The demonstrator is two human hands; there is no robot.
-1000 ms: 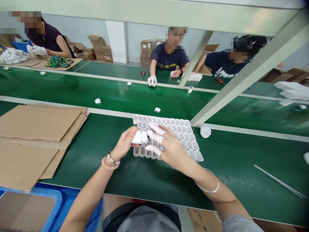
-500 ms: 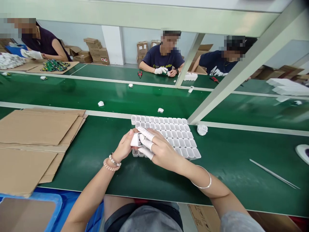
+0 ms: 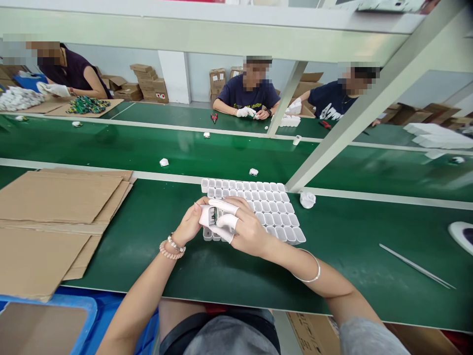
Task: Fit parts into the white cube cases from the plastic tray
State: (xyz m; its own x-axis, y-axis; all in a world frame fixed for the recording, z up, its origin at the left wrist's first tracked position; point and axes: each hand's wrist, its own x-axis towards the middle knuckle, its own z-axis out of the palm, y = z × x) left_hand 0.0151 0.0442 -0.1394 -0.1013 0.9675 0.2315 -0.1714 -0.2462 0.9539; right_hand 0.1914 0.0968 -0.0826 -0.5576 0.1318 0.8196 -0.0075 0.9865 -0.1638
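Note:
My left hand (image 3: 191, 223) is closed around a small white plastic housing (image 3: 206, 215), held above the bench. The open end of the housing faces right, and a small circuit board (image 3: 214, 216) with dark and green parts shows there. White finger cots cover several fingers of my right hand (image 3: 240, 224), which are closed around the board at that end. Its fingertips are partly hidden. Just behind and beneath my hands, rows of white open-topped housings (image 3: 271, 207) stand side by side, some covered by my right hand.
Flattened cardboard (image 3: 55, 197) lies at left, above a blue bin (image 3: 90, 310). Tweezers (image 3: 416, 266) and a white round-edged object (image 3: 461, 236) are at right. A white bundle (image 3: 308, 199) sits by the slanted post (image 3: 332, 128). Small white parts lie on the green belt (image 3: 129, 143); co-workers sit beyond.
My right fingers have shifted slightly right, uncovering the circuit board at the housing's open end. Small white parts on the belt have moved right. One co-worker's gloved hand has come up by the far white boxes.

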